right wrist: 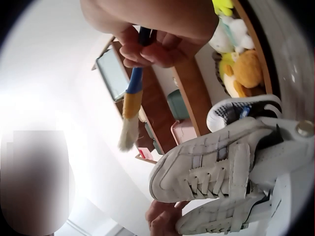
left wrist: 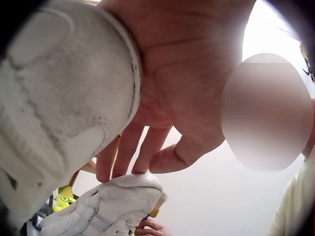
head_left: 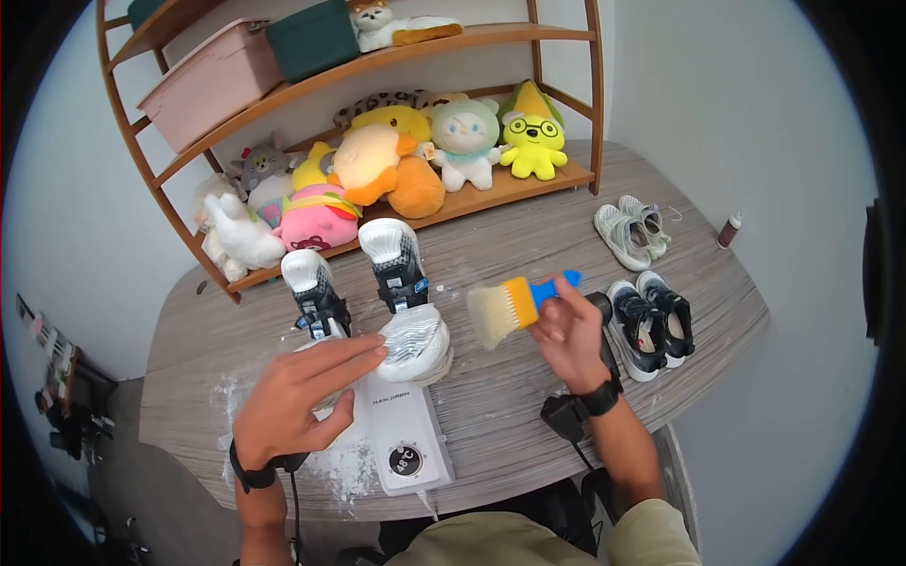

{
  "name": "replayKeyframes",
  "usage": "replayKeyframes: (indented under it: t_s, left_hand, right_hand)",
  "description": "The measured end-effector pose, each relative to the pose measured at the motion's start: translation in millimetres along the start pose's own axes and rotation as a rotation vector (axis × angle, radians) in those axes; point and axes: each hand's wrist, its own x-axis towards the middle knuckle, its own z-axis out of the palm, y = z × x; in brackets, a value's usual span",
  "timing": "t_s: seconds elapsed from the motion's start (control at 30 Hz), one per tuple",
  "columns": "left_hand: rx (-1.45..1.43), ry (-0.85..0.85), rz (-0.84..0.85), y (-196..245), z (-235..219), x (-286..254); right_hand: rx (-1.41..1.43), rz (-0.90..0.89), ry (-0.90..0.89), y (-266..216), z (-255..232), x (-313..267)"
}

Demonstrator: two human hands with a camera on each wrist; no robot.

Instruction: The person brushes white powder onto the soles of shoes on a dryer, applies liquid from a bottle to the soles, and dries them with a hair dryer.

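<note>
Indoors | a person's right hand (head_left: 571,335) grips a blue-and-yellow brush (head_left: 514,307), its pale bristles apart from the footwear | the left hand (head_left: 307,391), fingers extended, touches the toe of a white shoe (head_left: 415,344) | the shoe sits mounted on a white device (head_left: 406,448) marked NANJIREN | plush toys (head_left: 377,160) line a shelf (head_left: 510,193) behind the worktop (head_left: 514,406)

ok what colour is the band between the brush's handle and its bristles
Yellow-orange; the brush's band shows best in the head view.
</note>
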Motion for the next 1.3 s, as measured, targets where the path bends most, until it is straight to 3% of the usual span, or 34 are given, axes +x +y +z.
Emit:
replayKeyframes:
  t_s: [0.03,0.13,0.23,0.37,0.47,0.57,0.67,0.77,0.87,0.97,1.07,1.17,1.3]
  left_hand:
    - [-0.009,-0.003,-0.008,0.0,0.5,0.7]
    - [-0.031,-0.012,-0.026,0.7,-0.3,3.0]
    - [-0.050,-0.016,-0.040,1.7,0.7,3.9]
    - [-0.062,-0.020,-0.039,-0.2,2.6,5.5]
    - [-0.072,-0.047,-0.046,0.2,1.4,6.1]
    - [-0.080,-0.056,-0.070,2.5,1.0,5.5]
    - [-0.094,-0.056,-0.083,3.6,0.9,5.6]
    - [-0.097,-0.053,-0.102,5.7,1.2,3.9]
    - [-0.094,-0.044,-0.099,5.4,2.5,4.0]
    - [-0.093,-0.042,-0.098,5.0,2.3,3.1]
    - [-0.096,-0.044,-0.100,4.3,2.5,4.2]
    - [-0.096,-0.051,-0.099,4.1,1.7,4.7]
    - [-0.113,-0.051,-0.119,6.7,0.5,4.2]
  right_hand:
    - [0.074,0.122,-0.031,5.6,-1.5,6.6]
    - [0.063,0.201,-0.108,30.6,-13.2,24.1]
    - [-0.039,0.194,0.049,40.9,-12.6,22.4]
    - [-0.434,-0.055,0.176,41.2,-25.4,25.6]
    - [-0.368,-0.135,0.206,35.8,-35.2,25.8]
    - [-0.040,0.005,0.136,36.5,-32.8,24.1]
    - [-0.120,0.103,0.114,41.4,-26.9,19.1]
    - [-0.514,-0.044,0.155,41.3,-29.2,20.4]
    - [-0.459,-0.072,0.192,38.5,-38.8,23.5]
    - [-0.131,0.006,0.081,35.6,-41.5,22.7]
    - [-0.082,0.141,0.074,42.4,-35.9,19.8]
    - [-0.362,0.107,0.230,44.7,-32.5,20.4]
    - [-0.172,0.070,0.216,41.4,-46.1,25.1]
